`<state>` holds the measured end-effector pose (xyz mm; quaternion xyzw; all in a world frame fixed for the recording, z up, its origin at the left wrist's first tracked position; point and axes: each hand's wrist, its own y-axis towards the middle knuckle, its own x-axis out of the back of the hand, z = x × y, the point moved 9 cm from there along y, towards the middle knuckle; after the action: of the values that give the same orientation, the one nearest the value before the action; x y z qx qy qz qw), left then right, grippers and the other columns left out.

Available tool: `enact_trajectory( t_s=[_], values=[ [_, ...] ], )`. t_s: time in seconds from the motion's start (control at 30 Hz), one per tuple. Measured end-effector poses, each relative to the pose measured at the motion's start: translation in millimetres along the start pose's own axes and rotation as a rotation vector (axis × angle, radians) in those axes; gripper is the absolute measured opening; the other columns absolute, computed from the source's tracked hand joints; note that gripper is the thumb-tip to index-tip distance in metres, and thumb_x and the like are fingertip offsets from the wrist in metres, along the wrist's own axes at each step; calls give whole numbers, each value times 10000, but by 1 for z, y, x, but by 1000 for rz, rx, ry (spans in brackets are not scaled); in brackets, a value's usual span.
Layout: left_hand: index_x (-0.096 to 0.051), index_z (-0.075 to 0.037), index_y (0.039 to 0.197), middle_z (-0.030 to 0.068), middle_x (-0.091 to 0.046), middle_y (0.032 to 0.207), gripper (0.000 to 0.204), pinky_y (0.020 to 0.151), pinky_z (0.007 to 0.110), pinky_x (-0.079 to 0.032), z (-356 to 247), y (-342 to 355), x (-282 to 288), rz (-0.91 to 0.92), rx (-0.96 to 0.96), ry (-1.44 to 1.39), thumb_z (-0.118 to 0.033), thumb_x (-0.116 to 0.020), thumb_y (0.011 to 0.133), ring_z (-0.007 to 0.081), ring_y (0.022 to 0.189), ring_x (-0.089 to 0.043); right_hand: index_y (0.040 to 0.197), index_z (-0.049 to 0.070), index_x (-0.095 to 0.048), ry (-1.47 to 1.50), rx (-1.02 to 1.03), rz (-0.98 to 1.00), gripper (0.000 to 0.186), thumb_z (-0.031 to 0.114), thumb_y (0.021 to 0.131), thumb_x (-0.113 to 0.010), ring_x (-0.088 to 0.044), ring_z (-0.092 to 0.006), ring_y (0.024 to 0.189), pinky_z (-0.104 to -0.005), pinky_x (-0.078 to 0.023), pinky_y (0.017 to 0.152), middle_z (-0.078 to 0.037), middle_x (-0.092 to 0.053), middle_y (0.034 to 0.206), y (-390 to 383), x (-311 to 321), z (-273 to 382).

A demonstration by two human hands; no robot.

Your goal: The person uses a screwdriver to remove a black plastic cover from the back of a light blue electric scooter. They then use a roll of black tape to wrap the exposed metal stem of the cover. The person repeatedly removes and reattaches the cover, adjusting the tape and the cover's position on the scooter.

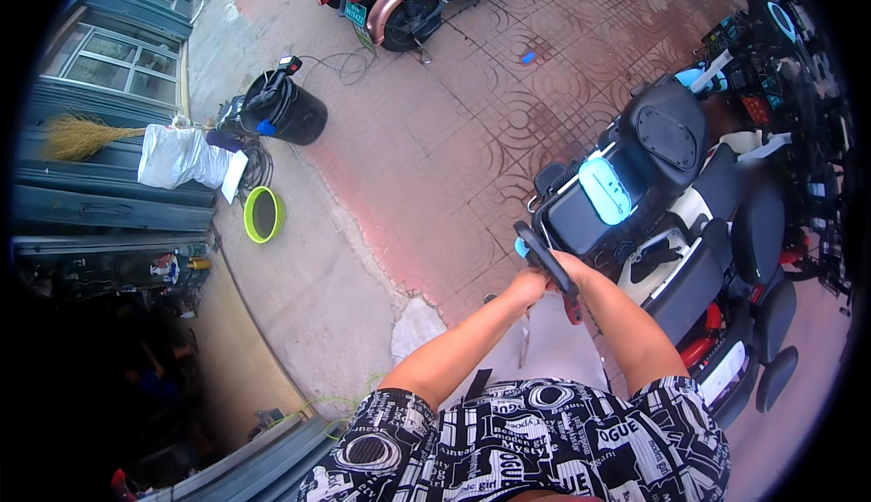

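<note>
My left hand [529, 286] and my right hand [564, 268] are closed close together at the rear of a black scooter [592, 225] with a pale blue pad. Both are at a black padded bar [544, 250] with a red part at its lower end, low in front of my body; exactly what the left fingers grip is partly hidden by it. The scooter's black seat [660, 130] lies beyond, to the upper right.
Several scooters [762, 230] crowd the right side; another [408, 3] stands at the top. On the left are a straw broom [82, 136], a white sack [177, 157], a black bucket [299, 119], a lime-green bucket [249, 214], coiled cable and a dark doorway [136, 357].
</note>
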<state>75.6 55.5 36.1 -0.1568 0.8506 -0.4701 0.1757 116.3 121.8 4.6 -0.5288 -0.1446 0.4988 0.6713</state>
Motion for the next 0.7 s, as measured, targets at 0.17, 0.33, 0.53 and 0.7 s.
enact_trajectory(
  t_s=[0.17,0.33,0.53,0.7],
  values=[
    [-681,-9,950,62,-664,847,341,632,274,-439,-18,-18,1,-59,-21,107,-296,-496,957,134,720,-570,901,115,-621,112,68,34,384,476,939,-495,-593,-167,567,-274,-463,463,-56,-632,774,-9,-8,8],
    [-670,2,998,69,-671,868,287,694,291,-469,-7,-7,4,-41,-119,139,-218,-499,931,153,770,-601,925,124,-638,219,14,88,359,451,949,-491,-612,-143,621,-259,-488,514,-42,-639,798,-12,-13,5],
    [-702,-40,933,102,-689,845,305,706,341,-488,-38,-15,8,-41,-26,391,-297,-550,868,189,766,-638,878,156,-643,227,-41,66,394,544,844,-588,-553,-124,554,-256,-415,460,-8,-595,706,15,5,-12],
    [-691,-51,723,94,-646,681,259,569,336,-457,-47,-37,20,-104,-69,267,-264,-572,810,186,630,-606,806,139,-621,195,-243,221,481,614,837,-559,-516,-152,460,-257,-393,415,-35,-593,677,29,3,-31]
  ],
)
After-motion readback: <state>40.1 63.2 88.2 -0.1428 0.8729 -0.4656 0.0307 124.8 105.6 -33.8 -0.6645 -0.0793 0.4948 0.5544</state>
